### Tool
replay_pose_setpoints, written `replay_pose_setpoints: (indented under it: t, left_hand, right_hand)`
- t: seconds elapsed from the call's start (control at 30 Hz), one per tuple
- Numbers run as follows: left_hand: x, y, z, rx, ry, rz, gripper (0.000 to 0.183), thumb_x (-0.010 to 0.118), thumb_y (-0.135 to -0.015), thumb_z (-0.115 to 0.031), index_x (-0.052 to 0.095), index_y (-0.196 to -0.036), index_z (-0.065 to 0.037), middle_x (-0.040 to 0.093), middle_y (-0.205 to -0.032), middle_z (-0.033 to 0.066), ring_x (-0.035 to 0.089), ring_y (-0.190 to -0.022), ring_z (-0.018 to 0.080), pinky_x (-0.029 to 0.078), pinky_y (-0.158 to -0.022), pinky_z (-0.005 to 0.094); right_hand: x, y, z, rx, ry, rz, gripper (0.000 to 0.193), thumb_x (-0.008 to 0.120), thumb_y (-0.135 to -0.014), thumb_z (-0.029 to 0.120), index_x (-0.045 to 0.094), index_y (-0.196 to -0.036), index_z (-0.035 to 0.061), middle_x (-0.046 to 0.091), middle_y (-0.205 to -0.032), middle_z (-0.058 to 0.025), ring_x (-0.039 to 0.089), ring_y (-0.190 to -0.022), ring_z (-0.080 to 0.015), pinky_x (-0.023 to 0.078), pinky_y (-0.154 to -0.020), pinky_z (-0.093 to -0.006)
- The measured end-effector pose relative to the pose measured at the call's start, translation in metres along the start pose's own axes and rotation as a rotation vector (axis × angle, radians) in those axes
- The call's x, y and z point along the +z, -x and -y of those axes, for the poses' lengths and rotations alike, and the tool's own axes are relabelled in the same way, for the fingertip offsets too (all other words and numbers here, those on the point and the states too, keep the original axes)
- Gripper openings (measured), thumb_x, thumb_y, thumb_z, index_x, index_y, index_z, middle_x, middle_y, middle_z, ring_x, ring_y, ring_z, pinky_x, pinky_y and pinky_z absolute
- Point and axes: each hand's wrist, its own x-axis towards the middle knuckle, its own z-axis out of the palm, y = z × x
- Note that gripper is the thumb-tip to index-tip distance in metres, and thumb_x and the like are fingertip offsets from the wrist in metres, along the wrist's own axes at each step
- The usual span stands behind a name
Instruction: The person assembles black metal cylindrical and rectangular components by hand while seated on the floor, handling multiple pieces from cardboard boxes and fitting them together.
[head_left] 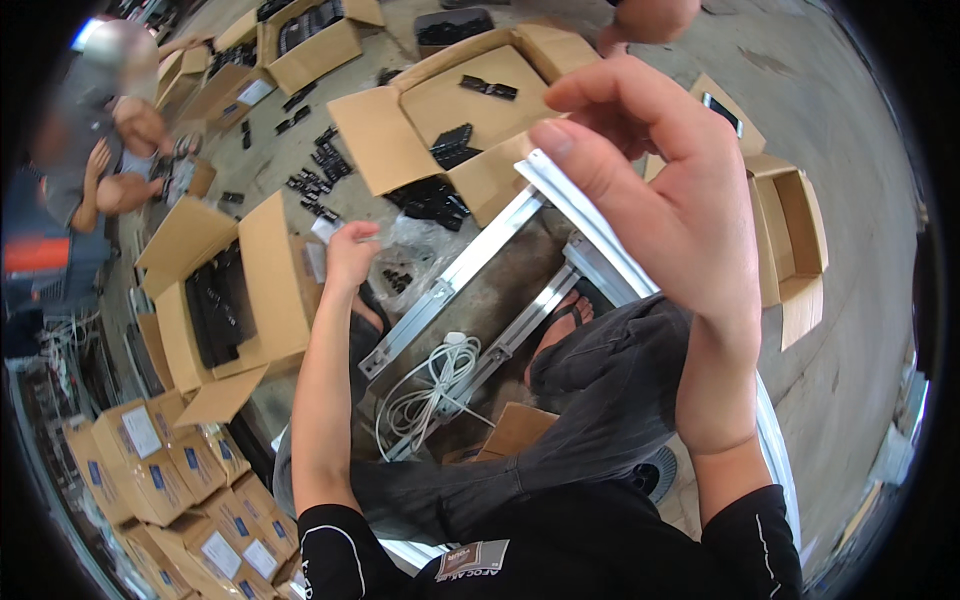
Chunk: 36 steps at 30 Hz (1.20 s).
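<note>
My right hand (pixel 672 175) is raised over the metal frame (pixel 590 225), thumb and forefinger curved apart with nothing visible between them. Its other fingers are partly hidden. Lower on the left, my left hand (pixel 352 252) is closed, fingers curled, beside a clear plastic bag (pixel 415 245). Whatever it may hold is hidden. Ahead stands an open cardboard box (pixel 375 140) with a few black plastic parts (pixel 488 88) inside. More black parts (pixel 430 200) are heaped against its near side, and small dark pieces (pixel 397 280) lie on the bag.
A coiled white cable (pixel 440 385) lies between the frame's rails. At left, an open box (pixel 270 290) holds black parts, above stacked closed cartons (pixel 150 455). An empty carton (pixel 790 235) stands right, near a phone (pixel 722 115). Another person (pixel 130 140) sits far left; someone's hand (pixel 650 20) shows at the top.
</note>
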Motion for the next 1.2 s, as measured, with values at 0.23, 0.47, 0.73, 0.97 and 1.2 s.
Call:
replay_pose_setpoints:
  t: [0.23,0.47,0.73,0.97,1.2]
  left_hand:
    - [-0.054,0.087,-0.071,0.197,-0.338,0.148,0.024,0.07,-0.081,-0.007,0.069,-0.103,0.002,0.071,-0.089,0.0125,0.069,-0.082,0.0199,0.055,-0.074,0.0328]
    - [-0.143,0.157,-0.099,0.249,-0.327,-0.068,0.028,0.07,-0.087,-0.017,0.067,-0.106,0.003,0.07,-0.099,0.0183,0.07,-0.08,0.0257,0.055,-0.074,0.036]
    - [-0.253,0.136,0.037,-0.054,-0.747,-0.369,0.049,0.065,-0.089,-0.034,0.063,-0.116,0.007,0.066,-0.111,0.0265,0.063,-0.108,0.0397,0.05,-0.094,0.0453]
    - [-0.213,0.146,0.055,-0.066,-0.636,-0.28,0.063,0.06,-0.093,-0.04,0.052,-0.136,0.005,0.057,-0.133,0.0285,0.053,-0.128,0.0396,0.042,-0.108,0.0426]
    - [-0.244,0.144,0.094,-0.177,-0.415,-0.401,0.06,0.057,-0.095,-0.039,0.054,-0.133,0.007,0.06,-0.129,0.0291,0.056,-0.125,0.0401,0.042,-0.107,0.0449]
  right_hand:
    - [0.023,0.007,0.006,-0.105,0.012,0.073,0.022,0.074,-0.087,0.019,0.062,-0.092,0.0001,0.062,-0.068,-0.011,0.062,-0.056,-0.0209,0.047,-0.054,-0.0319]
    - [0.045,0.019,0.003,-0.128,0.235,0.345,0.029,0.067,-0.09,0.027,0.061,-0.103,0.0022,0.068,-0.083,-0.0157,0.066,-0.077,-0.0359,0.051,-0.068,-0.0435]
    - [0.073,0.02,0.015,-0.144,0.309,0.482,0.03,0.066,-0.091,0.029,0.06,-0.105,0.0032,0.068,-0.086,-0.0158,0.067,-0.08,-0.036,0.051,-0.071,-0.0453]
    - [0.092,0.017,0.003,-0.156,0.388,0.539,0.03,0.067,-0.09,0.028,0.061,-0.105,0.0024,0.068,-0.087,-0.016,0.067,-0.082,-0.0356,0.051,-0.073,-0.0451]
    - [0.097,0.017,0.011,-0.134,0.342,0.507,0.029,0.071,-0.088,0.022,0.062,-0.107,0.0021,0.067,-0.084,-0.0143,0.066,-0.066,-0.0285,0.051,-0.065,-0.0399]
